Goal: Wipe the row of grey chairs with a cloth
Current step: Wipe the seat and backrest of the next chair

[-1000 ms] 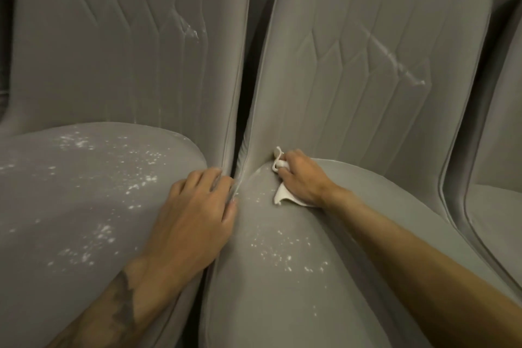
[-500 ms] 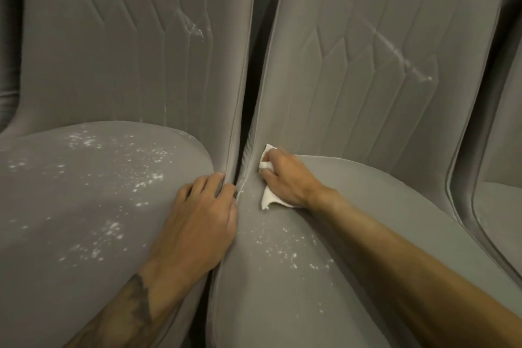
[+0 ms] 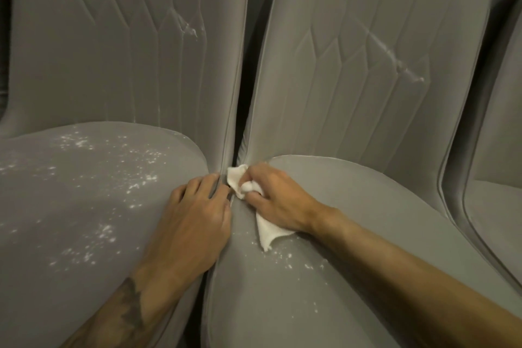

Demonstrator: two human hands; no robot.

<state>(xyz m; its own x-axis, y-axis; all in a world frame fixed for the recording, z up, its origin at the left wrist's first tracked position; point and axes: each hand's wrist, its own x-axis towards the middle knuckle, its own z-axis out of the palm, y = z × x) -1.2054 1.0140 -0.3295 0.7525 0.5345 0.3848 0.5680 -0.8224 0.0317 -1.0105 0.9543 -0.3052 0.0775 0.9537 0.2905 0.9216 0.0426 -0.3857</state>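
Right hand [image 3: 278, 200] grips white cloth [image 3: 264, 227] at middle chair [image 3: 324, 248] seat's back-left corner; left hand [image 3: 195, 215] rests flat, fingers relaxed, on left chair [image 3: 84, 206]

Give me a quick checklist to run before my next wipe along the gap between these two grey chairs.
1. Grip: right hand holds the cloth, ok.
2. Position: cloth sits at the gap between the seats, ok.
3. Brace: left hand rests on the left seat beside the gap, ok.
4. Is the middle seat clean: not ok, white specks lie in front of the cloth.
5. Is the left seat clean: not ok, specks are scattered across it.
6. Inside the gap: cannot tell, too dark.
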